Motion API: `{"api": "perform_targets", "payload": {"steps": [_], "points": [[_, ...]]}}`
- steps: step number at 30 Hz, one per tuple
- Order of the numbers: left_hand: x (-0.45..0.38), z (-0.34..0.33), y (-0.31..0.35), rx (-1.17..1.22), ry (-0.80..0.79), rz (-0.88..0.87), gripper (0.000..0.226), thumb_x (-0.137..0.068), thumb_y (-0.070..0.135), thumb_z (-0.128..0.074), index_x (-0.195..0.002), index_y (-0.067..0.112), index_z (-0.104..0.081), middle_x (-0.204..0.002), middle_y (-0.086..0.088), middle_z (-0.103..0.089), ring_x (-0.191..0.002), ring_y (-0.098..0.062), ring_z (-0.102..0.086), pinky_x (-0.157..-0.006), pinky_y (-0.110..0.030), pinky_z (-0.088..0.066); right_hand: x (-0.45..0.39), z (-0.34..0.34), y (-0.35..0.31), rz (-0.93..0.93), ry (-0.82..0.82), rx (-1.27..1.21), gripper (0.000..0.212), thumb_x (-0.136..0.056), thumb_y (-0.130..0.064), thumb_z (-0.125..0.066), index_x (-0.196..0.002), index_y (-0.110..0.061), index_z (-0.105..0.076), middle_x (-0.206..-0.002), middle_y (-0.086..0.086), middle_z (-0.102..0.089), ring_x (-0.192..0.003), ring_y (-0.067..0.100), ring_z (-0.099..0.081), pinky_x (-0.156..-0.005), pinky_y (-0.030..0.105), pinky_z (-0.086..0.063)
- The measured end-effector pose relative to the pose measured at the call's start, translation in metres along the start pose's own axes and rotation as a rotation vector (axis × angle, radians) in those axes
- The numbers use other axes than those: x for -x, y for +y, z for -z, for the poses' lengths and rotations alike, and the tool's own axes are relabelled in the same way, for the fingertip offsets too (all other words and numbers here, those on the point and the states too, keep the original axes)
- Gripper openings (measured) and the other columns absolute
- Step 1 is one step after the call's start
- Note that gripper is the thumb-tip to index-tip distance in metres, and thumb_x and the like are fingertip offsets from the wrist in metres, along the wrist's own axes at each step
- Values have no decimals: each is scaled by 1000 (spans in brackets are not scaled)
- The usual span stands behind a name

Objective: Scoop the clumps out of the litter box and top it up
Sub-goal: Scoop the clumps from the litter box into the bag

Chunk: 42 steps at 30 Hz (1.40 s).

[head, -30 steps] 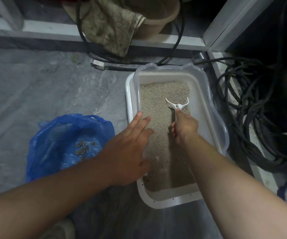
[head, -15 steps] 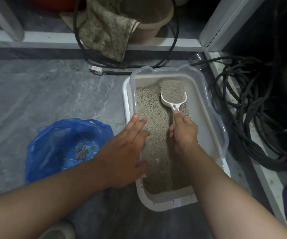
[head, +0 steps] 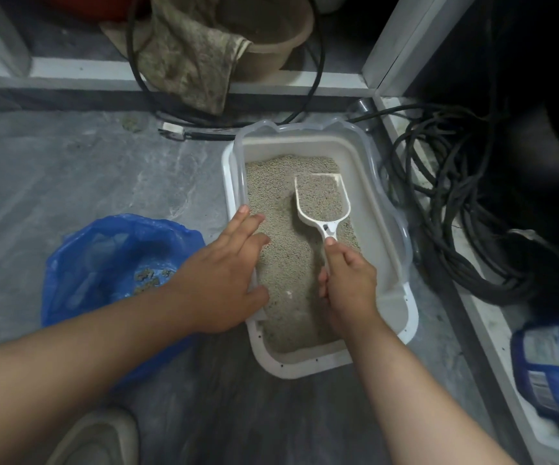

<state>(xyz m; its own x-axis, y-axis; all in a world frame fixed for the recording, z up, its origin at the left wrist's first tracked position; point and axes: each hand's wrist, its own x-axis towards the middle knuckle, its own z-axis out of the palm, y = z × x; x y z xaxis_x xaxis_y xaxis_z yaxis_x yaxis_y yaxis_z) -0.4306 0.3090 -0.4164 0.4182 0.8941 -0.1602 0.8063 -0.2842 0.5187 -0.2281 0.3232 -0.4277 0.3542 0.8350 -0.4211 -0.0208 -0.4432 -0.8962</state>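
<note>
Right hand [head: 348, 286] clenched round the handle of the white scoop [head: 323, 204], most of the handle hidden inside the fist; the scoop's bowl is full of grey litter and sits above the litter bed at the far half of the litter box [head: 402, 317]. Left hand [head: 219, 276] lies flat with fingers straight, resting on the box's left rim, gripping nothing. Just left of the box on the floor, a blue bag [head: 80, 263] lies open with a few dark clumps [head: 150, 278] inside, partly covered by the left forearm. Black cables [head: 445, 209] coil to the right; a blue package [head: 553, 374] is blurred and cut off at the right edge.
</note>
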Motion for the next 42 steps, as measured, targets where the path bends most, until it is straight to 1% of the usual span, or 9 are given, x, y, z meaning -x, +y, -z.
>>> {"api": "perform_targets", "payload": {"steps": [4,8,13,19,24,28,32,35,42], "points": [[-1,-1,2,10,-13,26,73,-89,41,-58,-152,20,-27,-169,5,7,-150,-10,28,-119,-31,-2,13,9,5,-19,8,20,26,-95,-35,-64,-89,-10,-71,-54,9,-49,-38,15,-37,-38,20,-30],[-3,-2,4,12,-18,43,74,-89,42,-59,-152,20,-26,-169,5,8,-150,-10,29,-124,-37,-8,25,20,8,-39,37,21,23,-94,-37,-64,-91,-16,-73,-54,9,-50,-38,15,-38,-38,20,-31],[-2,-2,6,-1,-30,56,74,-89,42,-59,-152,19,-26,-169,4,9,-150,-10,28,-122,-36,-6,37,32,8,-41,42,45,20,-95,-37,-64,-90,-20,-72,-54,9,-50,-36,16,-38,-36,19,-31],[-4,-4,8,1,-39,72,75,-89,40,-58,-152,19,-24,-169,5,9,-150,-11,28,-125,-38,-5,47,41,13,-32,37,71,25,-96,-34,-63,-89,-11,-70,-54,10,-48,-37,16,-38,-36,16,-30],[-5,-4,9,-2,-53,94,77,-88,40,-58,-153,19,-22,-168,6,10,-150,-10,29,-126,-46,-11,52,46,17,-5,37,87,26,-96,-35,-62,-84,-13,-70,-54,11,-48,-36,16,-38,-36,16,-29],[-7,-5,10,-5,-50,96,77,-87,39,-58,-152,19,-23,-168,7,10,-149,-9,30,-126,-49,-13,56,48,18,-25,25,64,25,-97,-33,-62,-92,-10,-70,-56,13,-45,-36,15,-36,-36,17,-30],[-7,-5,10,-2,-55,98,77,-88,39,-59,-153,19,-22,-168,8,11,-149,-9,30,-126,-49,-13,57,48,18,-18,6,91,26,-97,-34,-62,-89,-10,-70,-56,13,-46,-37,16,-37,-36,18,-31],[-6,-5,11,1,-49,94,76,-88,38,-59,-153,19,-22,-168,7,10,-149,-9,30,-127,-47,-10,57,49,18,-4,7,111,27,-97,-34,-61,-86,-10,-68,-54,12,-47,-38,17,-39,-36,18,-33],[-5,-3,10,-9,-45,87,77,-89,39,-58,-153,19,-22,-168,5,10,-150,-11,29,-127,-48,-11,60,46,19,26,-22,140,27,-98,-32,-60,-81,-11,-65,-53,12,-46,-37,16,-38,-36,19,-31]]}}
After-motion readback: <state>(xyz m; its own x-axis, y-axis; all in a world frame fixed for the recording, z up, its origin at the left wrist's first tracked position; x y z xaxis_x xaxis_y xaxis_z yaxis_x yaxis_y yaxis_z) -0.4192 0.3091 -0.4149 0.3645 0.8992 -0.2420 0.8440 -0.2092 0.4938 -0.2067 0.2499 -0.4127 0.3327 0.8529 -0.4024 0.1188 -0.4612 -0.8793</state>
